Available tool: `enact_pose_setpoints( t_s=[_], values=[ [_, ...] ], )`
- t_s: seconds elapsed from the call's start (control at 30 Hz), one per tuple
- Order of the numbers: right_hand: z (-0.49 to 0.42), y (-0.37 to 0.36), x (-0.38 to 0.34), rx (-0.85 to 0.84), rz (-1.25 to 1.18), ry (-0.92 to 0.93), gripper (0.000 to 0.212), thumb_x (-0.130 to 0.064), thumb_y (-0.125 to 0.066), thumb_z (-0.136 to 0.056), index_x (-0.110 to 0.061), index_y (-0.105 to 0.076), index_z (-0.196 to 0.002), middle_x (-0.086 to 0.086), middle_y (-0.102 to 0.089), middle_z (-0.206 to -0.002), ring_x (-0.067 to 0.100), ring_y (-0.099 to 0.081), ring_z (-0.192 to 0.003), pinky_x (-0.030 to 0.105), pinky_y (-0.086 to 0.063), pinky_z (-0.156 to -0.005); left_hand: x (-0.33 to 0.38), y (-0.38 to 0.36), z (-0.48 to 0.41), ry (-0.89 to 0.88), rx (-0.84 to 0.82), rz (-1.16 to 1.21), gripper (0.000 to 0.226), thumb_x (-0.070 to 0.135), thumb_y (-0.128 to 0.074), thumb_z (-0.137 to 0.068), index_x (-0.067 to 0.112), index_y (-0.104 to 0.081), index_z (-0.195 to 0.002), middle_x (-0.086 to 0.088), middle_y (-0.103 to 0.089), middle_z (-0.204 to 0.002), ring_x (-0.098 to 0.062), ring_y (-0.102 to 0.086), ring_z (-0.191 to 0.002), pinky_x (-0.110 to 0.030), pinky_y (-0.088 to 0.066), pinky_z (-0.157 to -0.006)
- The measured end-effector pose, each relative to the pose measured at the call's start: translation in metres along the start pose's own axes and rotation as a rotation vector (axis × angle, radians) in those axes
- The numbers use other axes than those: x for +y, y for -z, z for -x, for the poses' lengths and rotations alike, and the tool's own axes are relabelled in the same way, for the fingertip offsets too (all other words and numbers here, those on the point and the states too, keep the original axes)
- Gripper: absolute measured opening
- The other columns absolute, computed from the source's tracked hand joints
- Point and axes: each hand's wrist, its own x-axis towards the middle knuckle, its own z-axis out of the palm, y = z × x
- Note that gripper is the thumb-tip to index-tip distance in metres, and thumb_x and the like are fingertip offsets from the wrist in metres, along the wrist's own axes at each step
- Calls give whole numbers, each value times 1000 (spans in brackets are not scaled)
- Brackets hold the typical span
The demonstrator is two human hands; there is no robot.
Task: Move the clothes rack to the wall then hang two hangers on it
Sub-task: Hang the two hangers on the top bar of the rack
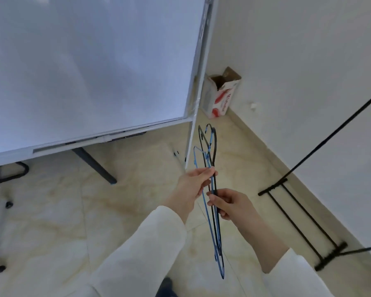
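I hold a blue wire hanger [205, 202] and a black wire hanger [214, 146] pressed together edge-on in front of me, hooks pointing away. My left hand [196, 185] pinches them higher up. My right hand [229, 203] grips them just below. The black clothes rack [304, 219] stands at the right against the white wall; its floor base and two slanting poles show, while its top bar is out of view.
A large whiteboard on a stand [90, 67] fills the upper left, its dark leg [94, 166] reaching onto the tiled floor. An open cardboard box [221, 93] sits in the corner by the wall. Dark items lie at the far left floor.
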Motion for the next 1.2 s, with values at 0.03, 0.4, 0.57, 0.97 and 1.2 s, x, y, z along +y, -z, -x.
enact_pose_setpoints(
  t_s=[0.03,0.4,0.57,0.97,1.2],
  values=[
    [-4,5,-4,37,-13,-8,7,-15,-62,-83,-11,-67,-87,-5,-66,-61,1,-40,-38,16,-34,-49,4,-7,-8,2,-28,-19,11,30,-66,-81,25,-68,-72,14,-64,-78,1,-50,-66,-16,-34,-61],
    [-23,87,-6,396,-174,-52,6,-15,-60,-84,-14,-66,-84,-2,-64,-65,0,-41,-38,17,-37,-51,22,-120,-65,52,-304,-286,9,38,-68,-76,29,-69,-78,9,-65,-82,-3,-56,-78,-22,-37,-68],
    [-23,140,-6,494,-218,-56,7,-15,-59,-85,-14,-66,-86,-2,-64,-66,1,-40,-39,17,-37,-51,23,-185,-77,33,-417,-354,9,35,-66,-79,29,-68,-73,11,-62,-73,4,-56,-74,-23,-38,-73],
    [-23,308,-18,677,-272,4,7,-18,-60,-85,-16,-65,-80,-5,-63,-63,1,-37,-40,18,-36,-54,35,-371,-100,-7,-595,-483,11,38,-66,-78,28,-68,-76,12,-62,-75,3,-55,-72,-19,-38,-67],
    [-36,383,-32,777,-272,6,9,-21,-60,-85,-15,-67,-85,-7,-64,-62,3,-39,-44,15,-38,-51,52,-457,-119,-28,-700,-574,18,39,-60,-83,23,-68,-85,13,-56,-75,4,-51,-72,-18,-35,-62]
  ],
)
